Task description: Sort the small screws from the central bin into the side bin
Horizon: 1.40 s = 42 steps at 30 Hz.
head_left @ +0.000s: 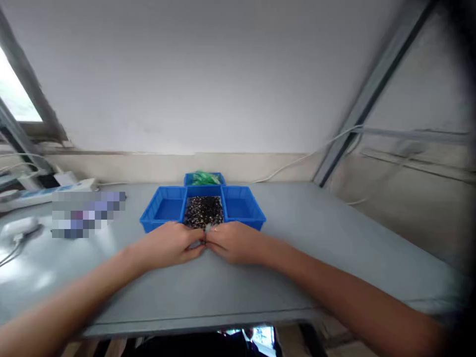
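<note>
My left hand [175,243] and my right hand [235,242] meet at the near edge of the middle blue bin [203,191]. Thumb and fingers of both are pinched together, tips nearly touching. A small pale bit [208,227] shows between the fingertips, too small and blurred to name. Just beyond the hands, many small dark and shiny pieces [204,210] fill the floor of the middle bin; their kind cannot be made out. One blue bin [169,203] stands on the left of it and another blue bin [243,203] on the right.
Behind the middle bin, a smaller blue bin [188,179] holds green plastic [204,178]. A white power strip [74,188], a white plug [20,227] and a blurred-out purple item [92,213] lie on the left of the grey table [316,238]. A white cable [293,162] runs along the wall.
</note>
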Each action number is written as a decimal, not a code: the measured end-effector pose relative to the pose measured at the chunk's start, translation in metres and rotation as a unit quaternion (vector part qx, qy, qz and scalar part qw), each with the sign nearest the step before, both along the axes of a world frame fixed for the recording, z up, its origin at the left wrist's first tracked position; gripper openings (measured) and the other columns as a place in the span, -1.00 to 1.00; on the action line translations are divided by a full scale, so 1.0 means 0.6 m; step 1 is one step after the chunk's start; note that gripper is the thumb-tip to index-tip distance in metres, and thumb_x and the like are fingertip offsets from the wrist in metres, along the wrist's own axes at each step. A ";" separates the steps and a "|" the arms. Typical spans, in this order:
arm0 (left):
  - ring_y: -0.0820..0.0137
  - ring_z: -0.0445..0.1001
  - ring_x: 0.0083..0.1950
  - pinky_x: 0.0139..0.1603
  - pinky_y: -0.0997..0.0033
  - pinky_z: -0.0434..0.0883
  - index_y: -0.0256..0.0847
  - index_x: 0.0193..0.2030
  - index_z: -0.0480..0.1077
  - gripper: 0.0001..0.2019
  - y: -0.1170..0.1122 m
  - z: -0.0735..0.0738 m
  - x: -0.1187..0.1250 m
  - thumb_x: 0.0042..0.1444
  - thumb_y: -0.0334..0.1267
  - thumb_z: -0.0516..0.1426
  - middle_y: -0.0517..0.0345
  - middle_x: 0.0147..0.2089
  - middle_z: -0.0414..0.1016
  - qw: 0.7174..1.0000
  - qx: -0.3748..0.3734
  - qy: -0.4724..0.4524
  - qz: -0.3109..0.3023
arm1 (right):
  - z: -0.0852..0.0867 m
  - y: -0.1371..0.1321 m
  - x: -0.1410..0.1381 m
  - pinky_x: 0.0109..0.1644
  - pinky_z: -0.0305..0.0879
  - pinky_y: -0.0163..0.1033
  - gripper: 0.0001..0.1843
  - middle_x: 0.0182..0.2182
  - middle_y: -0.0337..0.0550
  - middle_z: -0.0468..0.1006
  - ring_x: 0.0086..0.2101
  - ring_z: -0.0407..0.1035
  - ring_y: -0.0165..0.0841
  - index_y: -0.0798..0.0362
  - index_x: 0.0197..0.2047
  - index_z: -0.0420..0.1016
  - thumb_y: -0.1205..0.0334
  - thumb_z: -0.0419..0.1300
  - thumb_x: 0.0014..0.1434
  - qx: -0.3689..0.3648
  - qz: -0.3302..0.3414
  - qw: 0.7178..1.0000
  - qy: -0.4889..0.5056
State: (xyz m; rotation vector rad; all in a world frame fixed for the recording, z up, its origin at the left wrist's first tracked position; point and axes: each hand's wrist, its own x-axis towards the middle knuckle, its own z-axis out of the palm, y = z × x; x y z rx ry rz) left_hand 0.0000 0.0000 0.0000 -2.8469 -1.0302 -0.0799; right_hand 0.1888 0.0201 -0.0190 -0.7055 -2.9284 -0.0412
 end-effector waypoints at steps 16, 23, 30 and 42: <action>0.41 0.43 -0.48 -0.51 0.46 0.22 -0.20 -0.24 0.35 -0.75 0.000 -0.003 -0.005 0.19 -0.17 -0.08 0.19 -0.48 0.46 0.998 0.002 -0.059 0.024 | 0.009 -0.003 0.000 -0.40 0.19 -0.31 -0.77 -0.40 -0.11 0.49 -0.43 0.37 -0.36 0.12 -0.32 0.30 0.26 -0.13 0.24 -0.031 -0.051 0.998 0.005; 0.41 0.41 -0.49 -0.51 0.46 0.21 -0.20 -0.27 0.34 -0.73 0.001 -0.006 -0.005 0.20 -0.11 -0.09 0.21 -0.53 0.42 0.998 0.016 -0.062 0.018 | 0.004 -0.001 0.001 -0.39 0.18 -0.32 -0.78 -0.38 -0.11 0.48 -0.43 0.35 -0.38 0.11 -0.30 0.27 0.29 -0.15 0.25 -0.057 -0.045 0.997 0.021; 0.43 0.42 -0.48 -0.48 0.47 0.21 -0.19 -0.24 0.33 -0.75 -0.001 -0.005 -0.007 0.20 -0.15 -0.09 0.22 -0.50 0.44 0.997 0.032 -0.068 0.015 | 0.008 -0.002 0.003 -0.42 0.15 -0.32 -0.80 -0.41 -0.12 0.47 -0.46 0.33 -0.39 0.12 -0.29 0.27 0.30 -0.14 0.24 -0.068 -0.039 0.997 0.017; 0.44 0.37 -0.53 -0.57 0.48 0.13 -0.20 -0.29 0.30 -0.83 -0.002 0.003 -0.005 0.16 -0.22 -0.06 0.25 -0.53 0.41 0.999 0.015 -0.033 0.012 | 0.019 -0.004 0.005 -0.48 0.04 -0.33 -0.70 -0.48 -0.19 0.48 -0.50 0.33 -0.41 0.10 -0.38 0.35 0.20 -0.12 0.24 0.017 -0.034 0.999 0.000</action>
